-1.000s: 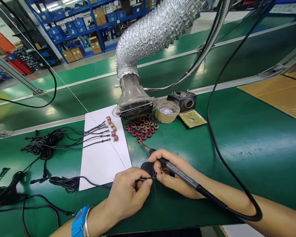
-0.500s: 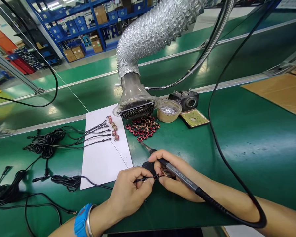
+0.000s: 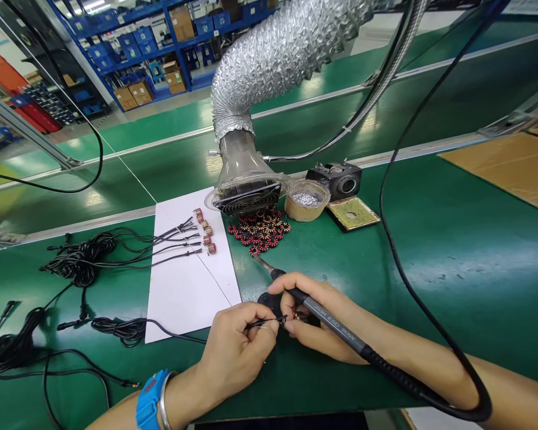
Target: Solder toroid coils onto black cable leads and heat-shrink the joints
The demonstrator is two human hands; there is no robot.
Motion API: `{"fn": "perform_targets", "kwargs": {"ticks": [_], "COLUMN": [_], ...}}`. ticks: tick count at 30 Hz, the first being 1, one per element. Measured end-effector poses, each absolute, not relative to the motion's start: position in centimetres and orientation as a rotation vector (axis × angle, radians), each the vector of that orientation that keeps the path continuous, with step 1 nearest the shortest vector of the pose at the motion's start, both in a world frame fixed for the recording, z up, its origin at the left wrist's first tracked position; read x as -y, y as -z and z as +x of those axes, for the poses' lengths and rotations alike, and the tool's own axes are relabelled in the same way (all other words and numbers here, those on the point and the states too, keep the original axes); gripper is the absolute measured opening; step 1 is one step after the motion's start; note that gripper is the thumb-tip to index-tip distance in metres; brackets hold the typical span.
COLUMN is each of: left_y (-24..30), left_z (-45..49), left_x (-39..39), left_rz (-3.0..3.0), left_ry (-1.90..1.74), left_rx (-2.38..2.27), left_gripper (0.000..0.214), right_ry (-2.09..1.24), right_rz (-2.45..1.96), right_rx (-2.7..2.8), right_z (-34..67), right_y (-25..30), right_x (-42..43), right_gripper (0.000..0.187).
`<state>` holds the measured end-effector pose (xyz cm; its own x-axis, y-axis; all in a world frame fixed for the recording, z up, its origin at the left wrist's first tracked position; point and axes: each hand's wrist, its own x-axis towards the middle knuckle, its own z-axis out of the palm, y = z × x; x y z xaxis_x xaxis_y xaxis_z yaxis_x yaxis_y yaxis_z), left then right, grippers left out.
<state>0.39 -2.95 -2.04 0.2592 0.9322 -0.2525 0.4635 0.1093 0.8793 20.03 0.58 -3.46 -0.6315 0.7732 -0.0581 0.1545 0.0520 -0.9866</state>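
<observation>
Left hand [image 3: 237, 345]'s got the black cable [image 3: 174, 335] pinched near its end, pointing sideways at the right hand [image 3: 327, 339], which is gripping a soldering iron [image 3: 336, 326] plus some coppery bit [image 3: 298, 315] right beside that end, over the worktop [image 3: 434, 269].

At seven o'clock, a bright blue wristband [image 3: 147, 403] is circling the person's left wrist [image 3: 183, 391], its chunky outer face showing a small reddish marking [image 3: 151, 385]. On its three o'clock side, a slim, smooth silver bangle [image 3: 162, 401] is glinting around the same wrist. Towards four o'clock, the right forearm [image 3: 412, 352] is showing bare, and the left hand [image 3: 235, 340] and right hand [image 3: 316, 316] are showing bare too
</observation>
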Motion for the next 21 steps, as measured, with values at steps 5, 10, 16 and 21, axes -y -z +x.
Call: {"fn": "perform_targets", "kwargs": {"ticks": [5,10,16,21], "left_y": [2.0,2.3,2.2,2.1], "left_z": [0.5,0.4,0.4,0.4], "left_x": [2.9,2.9,3.0,3.0], "left_rz": [1.56,1.595,1.774,1.81], "left_ry": [-0.588,-0.613,-0.653,-0.641], "left_rx": [-1.37,-1.364,-1.4,-1.421], "left_gripper": [0.019,0.018,0.015,0.015], "right_ry": [-1.558,-1.615,-1.703,-1.848], "right_rz": [-0.925,-0.937,-0.896,-0.908], "right_rx": [1.886,1.853,1.728,1.593], "right_z": [20.1,20.0,20.0,19.9], "right_y": [3.8,3.5,4.6,4.1], "right_x": [-0.5,-0.5,-0.4,-0.4], "right_gripper": [0.046,0.039,0.035,0.037]}}
